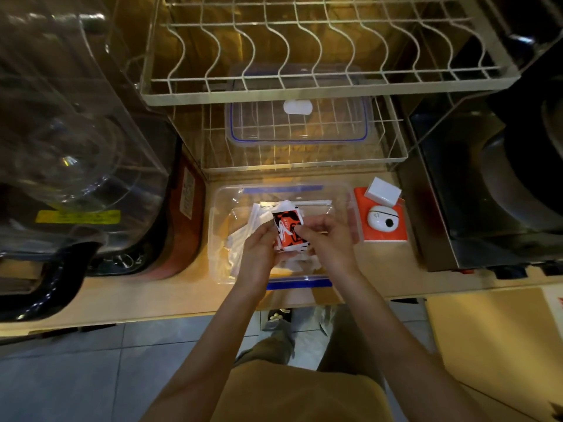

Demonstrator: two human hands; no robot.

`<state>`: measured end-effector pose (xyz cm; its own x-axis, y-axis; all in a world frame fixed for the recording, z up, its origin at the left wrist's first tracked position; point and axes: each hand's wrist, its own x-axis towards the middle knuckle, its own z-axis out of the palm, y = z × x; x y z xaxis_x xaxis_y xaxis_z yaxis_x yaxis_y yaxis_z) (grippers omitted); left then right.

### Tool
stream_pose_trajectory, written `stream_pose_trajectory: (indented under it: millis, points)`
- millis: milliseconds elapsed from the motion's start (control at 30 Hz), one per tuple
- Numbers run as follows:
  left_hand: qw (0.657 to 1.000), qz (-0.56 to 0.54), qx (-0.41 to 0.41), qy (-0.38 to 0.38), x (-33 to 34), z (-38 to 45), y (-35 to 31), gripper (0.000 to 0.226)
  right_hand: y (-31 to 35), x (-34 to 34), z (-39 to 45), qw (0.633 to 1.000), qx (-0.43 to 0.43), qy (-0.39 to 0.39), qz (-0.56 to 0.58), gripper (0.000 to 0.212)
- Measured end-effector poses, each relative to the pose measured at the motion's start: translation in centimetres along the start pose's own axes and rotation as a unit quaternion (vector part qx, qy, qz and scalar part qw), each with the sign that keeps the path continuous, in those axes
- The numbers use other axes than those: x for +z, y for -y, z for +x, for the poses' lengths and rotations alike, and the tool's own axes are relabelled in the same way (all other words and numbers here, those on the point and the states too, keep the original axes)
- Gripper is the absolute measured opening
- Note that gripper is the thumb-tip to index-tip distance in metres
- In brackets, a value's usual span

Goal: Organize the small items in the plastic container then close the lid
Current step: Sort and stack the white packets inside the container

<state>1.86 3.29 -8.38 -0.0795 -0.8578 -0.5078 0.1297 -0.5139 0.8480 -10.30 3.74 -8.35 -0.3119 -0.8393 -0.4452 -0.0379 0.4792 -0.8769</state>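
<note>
A clear plastic container (221, 208) with blue clips stands on the counter in front of me, holding several white paper packets (243, 239). Over it, both hands grip a small stack of packets topped by a red, black and white packet (288, 226). My left hand (259, 248) holds the stack from the left side, and my right hand (326, 239) pinches its right edge. The container's clear lid (300, 126), edged with a blue seal, lies on the lower wire rack behind the container.
To the container's right, an orange box (384, 233) carries a white earbud case (380, 219) and a small white box (382, 191). A wire dish rack (304, 92) rises behind. Clear plastic appliances stand left, a dark metal appliance right.
</note>
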Motion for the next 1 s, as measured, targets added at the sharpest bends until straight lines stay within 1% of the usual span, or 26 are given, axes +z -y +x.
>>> stream_pose_trajectory:
  millis: [100,167,233,300,400,500,567,600,667,733,800,900,933,1000]
  points:
    - [0.997,0.059,0.037,0.012,1.0,0.0,0.1,0.022,-0.3,-0.2,0.1,1.0,0.005,-0.007,0.026,0.01]
    - [0.994,0.094,0.052,0.013,1.6,0.2,0.3,0.018,-0.3,-0.6,0.2,1.0,0.009,-0.01,0.02,0.009]
    - [0.995,0.089,0.031,0.018,1.9,0.5,0.3,0.018,0.0,-1.5,0.3,1.0,0.005,0.004,-0.011,0.01]
    - [0.995,0.091,-0.012,0.026,2.1,0.9,0.3,0.02,0.3,-2.8,0.2,0.996,-0.028,0.003,-0.081,0.007]
    - [0.987,0.147,-0.056,0.023,2.7,1.7,0.2,0.022,0.3,-5.3,-0.1,0.973,-0.092,-0.069,-0.202,0.006]
    - [0.982,0.166,-0.077,0.038,3.9,2.4,0.2,0.015,-0.2,-6.7,-0.2,0.958,-0.089,-0.123,-0.244,0.006]
    - [0.978,0.176,-0.096,0.064,4.9,2.6,0.1,0.017,-0.6,-6.8,-0.4,0.959,-0.064,-0.132,-0.241,0.014]
    - [0.97,0.216,-0.092,0.071,5.4,2.8,0.3,0.018,-0.8,-6.7,-0.5,0.959,-0.054,-0.133,-0.244,0.016]
    - [0.949,0.297,-0.069,0.081,6.2,3.0,0.4,0.018,-1.1,-6.4,-0.7,0.945,-0.069,-0.123,-0.295,0.014]
    - [0.939,0.329,-0.045,0.096,6.7,2.9,0.3,0.011,-1.1,-6.0,-0.8,0.93,-0.109,-0.087,-0.34,0.019]
    - [0.932,0.343,-0.004,0.118,6.6,2.8,0.1,0.007,-0.6,-5.7,-0.7,0.924,-0.133,-0.045,-0.355,0.029]
    - [0.922,0.356,0.046,0.146,6.0,2.9,-0.1,0.012,0.4,-5.9,-0.1,0.917,-0.138,-0.007,-0.374,0.044]
    - [0.923,0.349,0.052,0.151,5.7,2.9,-0.3,0.014,0.8,-6.0,0.1,0.915,-0.144,0.006,-0.377,0.045]
    - [0.934,0.318,0.052,0.156,5.1,3.1,-0.5,0.019,1.4,-6.4,0.6,0.906,-0.16,0.038,-0.391,0.039]
